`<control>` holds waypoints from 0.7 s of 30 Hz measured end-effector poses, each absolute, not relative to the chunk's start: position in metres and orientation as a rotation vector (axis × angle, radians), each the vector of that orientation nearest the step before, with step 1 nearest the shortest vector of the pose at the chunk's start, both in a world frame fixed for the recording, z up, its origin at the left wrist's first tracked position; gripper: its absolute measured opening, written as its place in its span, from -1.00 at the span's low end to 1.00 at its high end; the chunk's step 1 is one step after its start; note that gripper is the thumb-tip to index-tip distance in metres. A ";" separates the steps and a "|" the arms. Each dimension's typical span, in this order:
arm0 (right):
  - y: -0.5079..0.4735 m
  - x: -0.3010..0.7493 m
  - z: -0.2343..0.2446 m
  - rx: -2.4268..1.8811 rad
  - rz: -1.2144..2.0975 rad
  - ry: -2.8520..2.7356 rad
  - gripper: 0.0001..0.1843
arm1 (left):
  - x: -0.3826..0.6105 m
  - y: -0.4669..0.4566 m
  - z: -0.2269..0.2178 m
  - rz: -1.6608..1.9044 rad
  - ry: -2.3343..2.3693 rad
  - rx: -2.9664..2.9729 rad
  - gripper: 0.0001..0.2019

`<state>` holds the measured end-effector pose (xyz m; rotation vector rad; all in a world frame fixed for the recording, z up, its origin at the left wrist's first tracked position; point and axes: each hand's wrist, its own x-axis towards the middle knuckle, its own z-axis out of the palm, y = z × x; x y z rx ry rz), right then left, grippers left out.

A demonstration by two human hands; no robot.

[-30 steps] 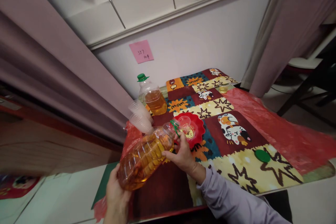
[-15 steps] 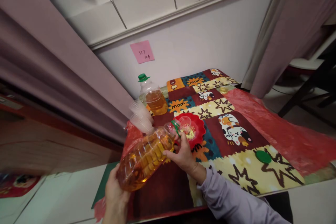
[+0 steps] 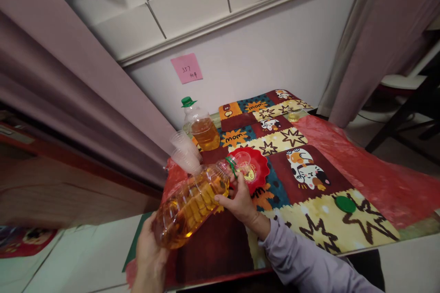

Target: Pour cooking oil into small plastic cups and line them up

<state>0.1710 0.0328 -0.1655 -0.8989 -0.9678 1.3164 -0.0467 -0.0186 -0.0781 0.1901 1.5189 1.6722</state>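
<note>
A large clear plastic bottle of golden oil (image 3: pixel 195 206) lies tilted in my hands, its neck pointing up and to the right. Under its base, my left hand (image 3: pixel 151 247) is cupped and presses against the plastic. My right hand (image 3: pixel 240 201) grips the bottle close to the neck, by the green collar (image 3: pixel 231 165), thumb along the side. The open mouth is over a red scalloped plate (image 3: pixel 263 171), at a clear plastic cup (image 3: pixel 244 161) on it. Whether oil flows out is too small to tell. A green cap (image 3: pixel 345 204) lies flat on the yellow part of the mat.
Behind the tilted bottle stands a second oil bottle (image 3: pixel 204 132) with its green cap on. Stacked clear plastic cups (image 3: pixel 185 158) lean beside it. Patterned mats (image 3: pixel 309 169) cover a red plastic sheet (image 3: pixel 371 183). A small cup (image 3: pixel 293 116) stands at the far edge, near the wall.
The bottle's base has shifted very slightly with my left hand. My right hand stays at the neck, and the mouth is still at the cup.
</note>
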 end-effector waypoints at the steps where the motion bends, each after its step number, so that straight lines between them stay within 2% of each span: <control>1: 0.033 0.171 -0.165 -0.897 1.322 -0.964 -0.20 | -0.045 -0.018 -0.076 1.663 1.513 0.189 -0.87; 21: 0.035 0.172 -0.163 -0.897 1.336 -0.932 -0.22 | -0.035 -0.015 -0.062 1.618 1.529 0.170 -0.84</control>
